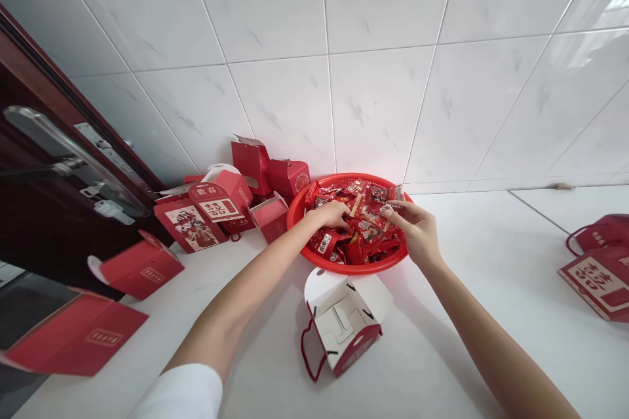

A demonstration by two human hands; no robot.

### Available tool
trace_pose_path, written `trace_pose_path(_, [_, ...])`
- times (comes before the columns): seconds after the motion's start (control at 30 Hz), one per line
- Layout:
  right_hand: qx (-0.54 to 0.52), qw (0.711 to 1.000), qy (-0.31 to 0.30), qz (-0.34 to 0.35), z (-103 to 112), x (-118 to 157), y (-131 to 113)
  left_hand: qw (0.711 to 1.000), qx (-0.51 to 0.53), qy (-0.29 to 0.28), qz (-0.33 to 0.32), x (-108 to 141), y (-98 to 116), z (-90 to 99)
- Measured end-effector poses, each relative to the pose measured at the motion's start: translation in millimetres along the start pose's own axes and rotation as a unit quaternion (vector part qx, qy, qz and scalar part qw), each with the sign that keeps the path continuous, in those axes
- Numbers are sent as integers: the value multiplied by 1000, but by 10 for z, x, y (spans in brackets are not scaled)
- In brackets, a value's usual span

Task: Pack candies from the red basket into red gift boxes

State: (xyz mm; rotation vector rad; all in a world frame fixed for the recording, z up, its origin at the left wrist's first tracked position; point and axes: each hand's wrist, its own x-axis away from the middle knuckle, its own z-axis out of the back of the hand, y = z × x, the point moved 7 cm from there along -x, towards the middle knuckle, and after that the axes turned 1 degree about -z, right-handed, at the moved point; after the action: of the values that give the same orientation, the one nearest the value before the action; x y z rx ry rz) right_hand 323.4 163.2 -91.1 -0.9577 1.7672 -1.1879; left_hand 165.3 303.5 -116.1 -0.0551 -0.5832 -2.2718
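Note:
A red plastic basket full of red-wrapped candies stands against the wall. Over the basket's left half, my left hand reaches in with its fingers curled down among the candies; whatever they grip is hidden. At the right rim, my right hand pinches a wrapped candy in a partly clear wrapper between thumb and fingers. Just in front of the basket sits an open gift box, white inside and red outside, with a dark red cord handle. Its inside shows only the folded bottom flaps.
Several red gift boxes crowd the left by the wall, with more open boxes nearer the front left. Boxes with cord handles stand at the far right. A dark door with a metal handle borders the white tabletop.

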Motion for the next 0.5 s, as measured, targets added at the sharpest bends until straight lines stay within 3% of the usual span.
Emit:
trace_pose_path(0.23, [1, 1000, 3, -1, 4, -9, 1, 997, 57, 41, -30, 96, 125, 96])
trace_pose_path(0.43, [-29, 999, 0, -35, -4, -2, -16, 957, 177, 228, -35, 531, 137, 369])
trace_pose_path(0.5, [-49, 997, -19, -56, -39, 8, -12, 933, 254, 252, -40, 730, 133, 349])
